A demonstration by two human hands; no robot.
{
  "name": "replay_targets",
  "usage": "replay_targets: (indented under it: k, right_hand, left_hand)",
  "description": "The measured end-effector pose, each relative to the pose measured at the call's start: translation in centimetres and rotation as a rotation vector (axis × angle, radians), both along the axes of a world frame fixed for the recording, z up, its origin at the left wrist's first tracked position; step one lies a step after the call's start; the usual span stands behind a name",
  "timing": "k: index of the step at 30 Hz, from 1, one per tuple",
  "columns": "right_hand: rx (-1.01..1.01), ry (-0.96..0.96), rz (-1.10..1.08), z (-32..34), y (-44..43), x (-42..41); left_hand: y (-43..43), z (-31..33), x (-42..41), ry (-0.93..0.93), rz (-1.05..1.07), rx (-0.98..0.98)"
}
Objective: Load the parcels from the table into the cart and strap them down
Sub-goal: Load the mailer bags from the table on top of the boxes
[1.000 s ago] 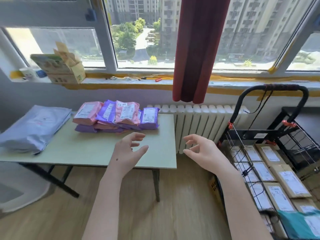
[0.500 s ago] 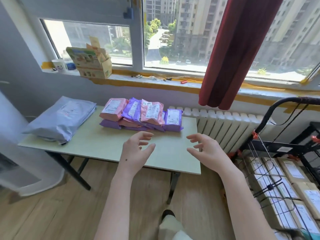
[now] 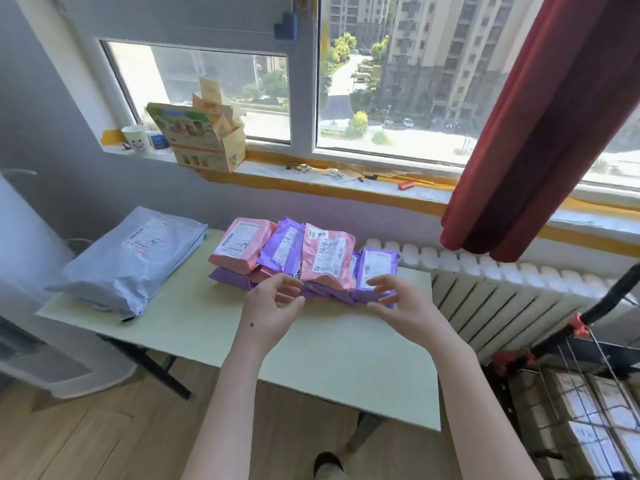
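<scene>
A pile of pink and purple parcels (image 3: pixel 304 258) with white labels lies at the back of the pale green table (image 3: pixel 332 348). A larger grey parcel stack (image 3: pixel 135 258) rests on the table's left end. My left hand (image 3: pixel 273 306) is open, fingers spread, right at the front of the pile. My right hand (image 3: pixel 398 299) is open too, its fingertips at the purple parcel (image 3: pixel 379 268) on the pile's right end. Neither hand grips anything. The black wire cart (image 3: pixel 588 403) stands at the lower right, holding brown labelled parcels.
A white radiator (image 3: pixel 502 292) runs under the window behind the table. A dark red curtain (image 3: pixel 540 126) hangs at the right. The windowsill carries an opened cardboard box (image 3: pixel 204 140), a cup and small tools. Wooden floor lies below, my foot (image 3: pixel 327 465) at the bottom.
I have stepped closer to the table. Both hands have reached forward across it, from above the front edge to the parcel pile. The cart has slid toward the right edge of view.
</scene>
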State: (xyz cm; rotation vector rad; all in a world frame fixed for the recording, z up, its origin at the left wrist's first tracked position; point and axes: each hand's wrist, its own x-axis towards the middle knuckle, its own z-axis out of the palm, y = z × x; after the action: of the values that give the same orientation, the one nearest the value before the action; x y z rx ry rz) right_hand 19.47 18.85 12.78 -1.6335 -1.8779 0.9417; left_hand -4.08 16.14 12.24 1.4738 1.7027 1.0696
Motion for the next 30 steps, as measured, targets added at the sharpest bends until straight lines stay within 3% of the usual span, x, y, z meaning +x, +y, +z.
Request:
replay_targets:
  k: [9,15,21,30]
  right_hand:
    - [-0.106,0.04,-0.058,-5.4,8.4,1.9]
    - [-0.183,0.253,-0.309,-8.7,10.9,2.8]
    - [-0.307,0.325,-0.459,-11.9,12.8,3.0]
    - [-0.413,0.371,-0.638,-14.7,15.0,2.8]
  left_hand:
    - [9.7,-4.8,3.3,0.004,-0.085,-0.156]
    - [13.7,-8.5,6.5,-0.109,-0.168,-0.198]
    - [17.4,-11.0,8.7,-0.195,-0.305,-0.31]
    - [22.5,-12.6,11.7,0.062,-0.423,-0.524]
